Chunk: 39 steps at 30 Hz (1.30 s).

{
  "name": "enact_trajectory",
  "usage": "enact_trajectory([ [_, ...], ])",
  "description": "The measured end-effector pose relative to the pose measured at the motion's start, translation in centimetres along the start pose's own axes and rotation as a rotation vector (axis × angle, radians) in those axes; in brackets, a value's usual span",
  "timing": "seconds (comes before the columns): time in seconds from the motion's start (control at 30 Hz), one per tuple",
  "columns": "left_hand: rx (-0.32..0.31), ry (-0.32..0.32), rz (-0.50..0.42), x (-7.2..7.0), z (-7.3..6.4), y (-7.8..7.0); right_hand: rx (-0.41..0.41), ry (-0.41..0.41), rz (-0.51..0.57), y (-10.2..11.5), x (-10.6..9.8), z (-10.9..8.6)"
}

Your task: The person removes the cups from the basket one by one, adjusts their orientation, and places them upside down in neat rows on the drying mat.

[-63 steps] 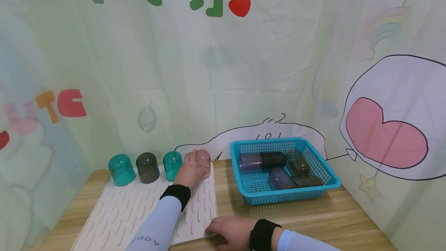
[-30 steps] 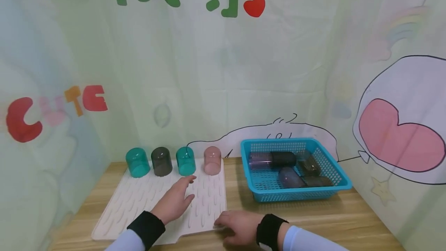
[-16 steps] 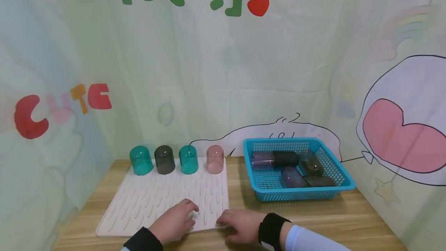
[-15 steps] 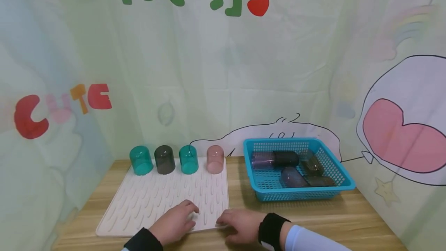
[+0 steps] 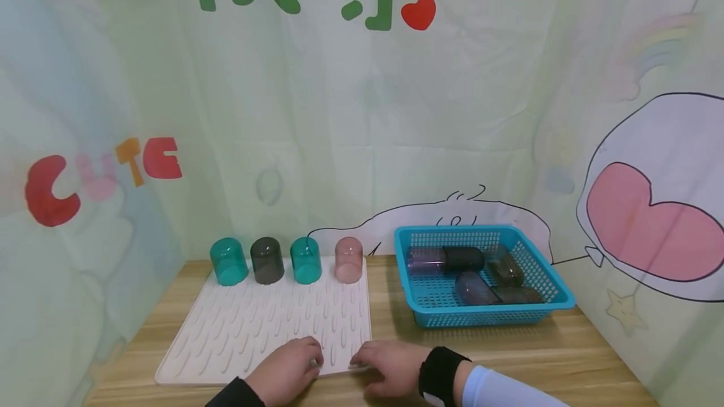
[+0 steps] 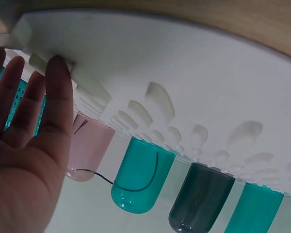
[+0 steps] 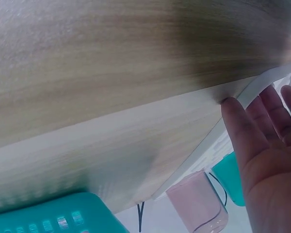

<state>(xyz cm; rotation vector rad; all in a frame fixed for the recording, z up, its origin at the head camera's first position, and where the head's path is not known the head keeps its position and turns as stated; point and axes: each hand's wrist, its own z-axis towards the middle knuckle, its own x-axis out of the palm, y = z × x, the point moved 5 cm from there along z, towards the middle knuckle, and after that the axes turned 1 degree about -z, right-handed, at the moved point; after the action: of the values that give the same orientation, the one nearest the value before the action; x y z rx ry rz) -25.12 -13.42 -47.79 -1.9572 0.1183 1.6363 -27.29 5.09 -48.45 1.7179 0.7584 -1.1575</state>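
Observation:
A white ridged drying mat point(image 5: 260, 331) lies on the wooden table. Along its back edge, upside-down cups stand in a row: a teal cup point(image 5: 229, 261), a grey cup point(image 5: 267, 260), a second teal cup point(image 5: 306, 260) and a pink cup point(image 5: 349, 260). My left hand point(image 5: 285, 370) is at the mat's front edge, its fingers loosely bent and holding nothing. In the left wrist view those fingers point(image 6: 58, 92) reach over the mat surface. My right hand point(image 5: 393, 366) rests at the front right corner, fingertips on the mat's edge, as the right wrist view also shows.
A blue mesh basket point(image 5: 486, 317) stands to the right of the mat. Several tinted cups lie on their sides in it, among them a purple cup point(image 5: 425, 260) end to end with a black one point(image 5: 464, 259). A printed curtain point(image 5: 362, 112) hangs right behind the table.
My left hand has let go of the pink cup, leaving it upside down in the row, and drawn back to the mat's front edge. My right hand has stayed at the corner.

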Motion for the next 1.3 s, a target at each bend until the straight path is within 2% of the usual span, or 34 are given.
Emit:
enact_trajectory([
  [0.23,0.029,-0.007,0.022,0.1,-0.1,0.0,0.009,0.009,0.051,-0.3,0.1,0.1],
  [0.4,0.052,-0.029,0.049,0.2,-0.1,-0.1,-0.005,-0.035,0.022,-0.3,-0.7,-0.4],
  [0.53,0.062,-0.043,0.057,0.2,-0.1,-0.2,0.078,-0.084,0.016,-0.6,-2.7,-1.3],
  [0.73,0.032,-0.017,0.036,0.5,-0.1,0.2,0.217,-0.228,-0.044,-1.4,-7.3,-3.4],
  [0.87,0.041,-0.018,0.045,0.7,0.0,0.2,0.329,-0.321,-0.074,-3.2,-10.2,-5.3],
  [1.0,0.055,-0.028,0.056,0.5,0.0,0.0,0.460,-0.378,-0.100,-6.1,-12.0,-7.4],
  [1.17,0.054,-0.031,0.056,0.3,-0.1,-0.2,0.613,-0.385,-0.137,-10.2,-12.3,-10.0],
  [1.3,0.064,-0.039,0.060,0.3,-0.1,-0.2,0.672,-0.385,-0.149,-12.5,-12.2,-11.8],
])
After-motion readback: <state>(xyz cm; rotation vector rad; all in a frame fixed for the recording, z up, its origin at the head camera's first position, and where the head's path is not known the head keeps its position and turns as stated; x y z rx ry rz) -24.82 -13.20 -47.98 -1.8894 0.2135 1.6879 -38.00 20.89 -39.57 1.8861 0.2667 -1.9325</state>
